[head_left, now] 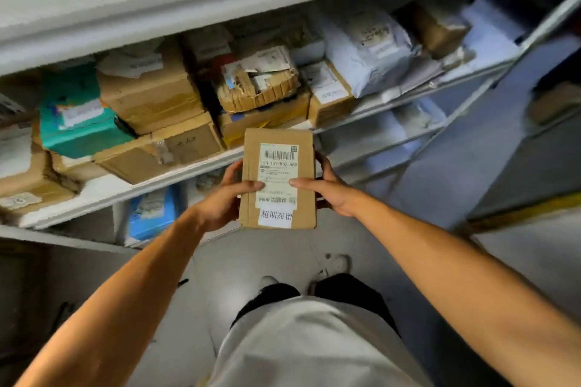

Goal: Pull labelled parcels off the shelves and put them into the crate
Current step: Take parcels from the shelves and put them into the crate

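A person's left hand [224, 198] gripped the left edge of a small cardboard parcel [278, 179], thumb laid across its barcode label [278, 175], while the right hand [330, 187] clasped the opposite edge, thumb likewise on the label. The parcel was held upright in front of the packed shelves [195, 163], well above the grey floor [251, 261].

Brown flat cardboard parcel [278, 179] with white black-barcoded label, teal plastic-wrapped package [78, 116], pale grey metal shelf [132, 188], blue mailer [151, 214]
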`<state>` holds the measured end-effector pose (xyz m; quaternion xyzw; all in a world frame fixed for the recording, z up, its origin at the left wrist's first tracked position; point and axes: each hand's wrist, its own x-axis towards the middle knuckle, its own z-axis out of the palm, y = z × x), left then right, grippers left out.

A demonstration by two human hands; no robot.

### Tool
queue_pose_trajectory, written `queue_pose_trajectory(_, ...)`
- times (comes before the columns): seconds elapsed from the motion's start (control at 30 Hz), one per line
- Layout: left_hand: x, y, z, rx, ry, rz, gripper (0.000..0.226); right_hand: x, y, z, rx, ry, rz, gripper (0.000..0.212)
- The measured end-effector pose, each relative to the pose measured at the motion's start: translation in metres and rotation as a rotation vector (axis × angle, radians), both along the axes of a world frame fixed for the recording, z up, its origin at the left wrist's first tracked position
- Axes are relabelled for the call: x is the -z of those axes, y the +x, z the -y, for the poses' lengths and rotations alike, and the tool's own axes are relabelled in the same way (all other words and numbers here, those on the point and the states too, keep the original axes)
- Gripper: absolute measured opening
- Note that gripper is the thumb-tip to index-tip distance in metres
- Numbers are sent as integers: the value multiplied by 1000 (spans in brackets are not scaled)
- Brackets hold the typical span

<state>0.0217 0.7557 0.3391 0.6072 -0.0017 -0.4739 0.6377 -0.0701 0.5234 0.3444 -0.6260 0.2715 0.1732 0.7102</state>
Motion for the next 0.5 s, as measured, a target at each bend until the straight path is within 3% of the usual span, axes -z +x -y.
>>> queue_pose_trajectory(0.07, 2, 1, 36, 89, -6, 1, 110, 0, -23, 25, 104, 2, -6, 96)
queue_pose_trajectory(0.2, 3, -12, 116, 282, 25, -9, 127, 5, -74, 80, 273, 4, -2, 91)
queue_pose_trajectory(0.37, 17, -49, 223, 477, 13, -34, 107, 8, -150, 148, 471, 12, -39, 97)
queue_pose_trajectory(0.5, 32, -88, 310, 657, 15, -63, 106, 13, -219, 195, 663, 12, -34, 97)
